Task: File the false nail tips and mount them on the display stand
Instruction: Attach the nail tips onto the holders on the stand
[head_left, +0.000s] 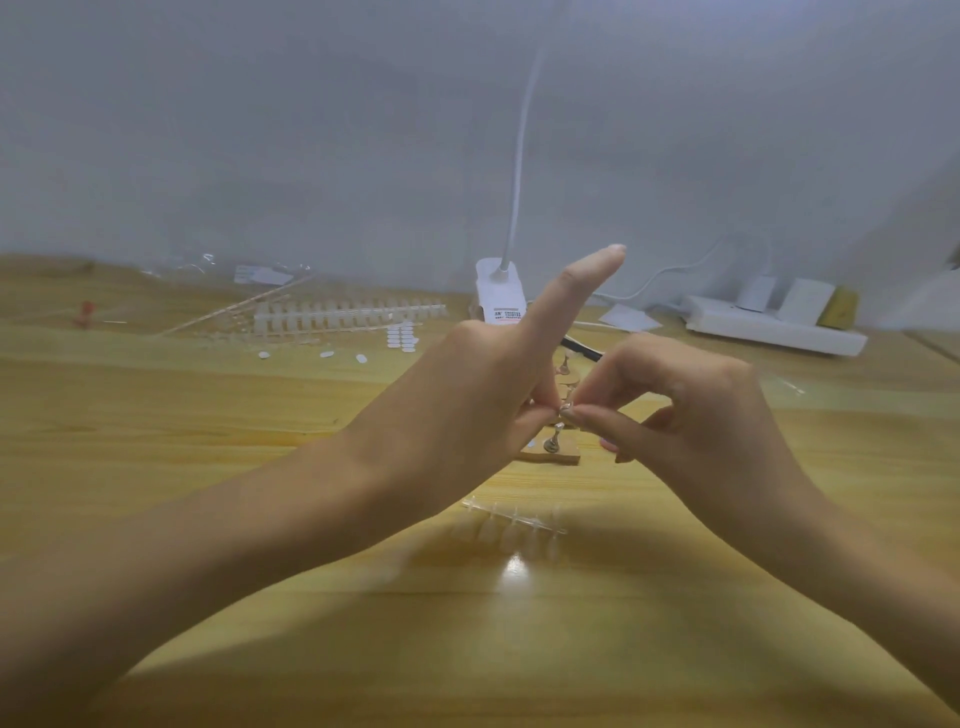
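over the display stand (563, 453), left hand (483, 384) and right hand (685, 410) pinch one tiny piece (565, 409).

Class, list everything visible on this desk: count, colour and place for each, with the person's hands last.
table: one, yellow wood, under everything.
display stand: one, wood block with metal pegs, centre, below the hands.
near nail-tip strip: one, clear, nearer the person than the stand.
far nail-tip strips: several, whitish, back left.
oval pads: many, white, right of the far strips.
lamp base: one, white, back centre.
power strip: one, white, back right.
red object: one, far left, too blurred to name.
small piece: one, colour unclear, pinched between both hands.
left hand: one, index finger straight, pinches the small piece.
right hand: one, pinches the same piece.
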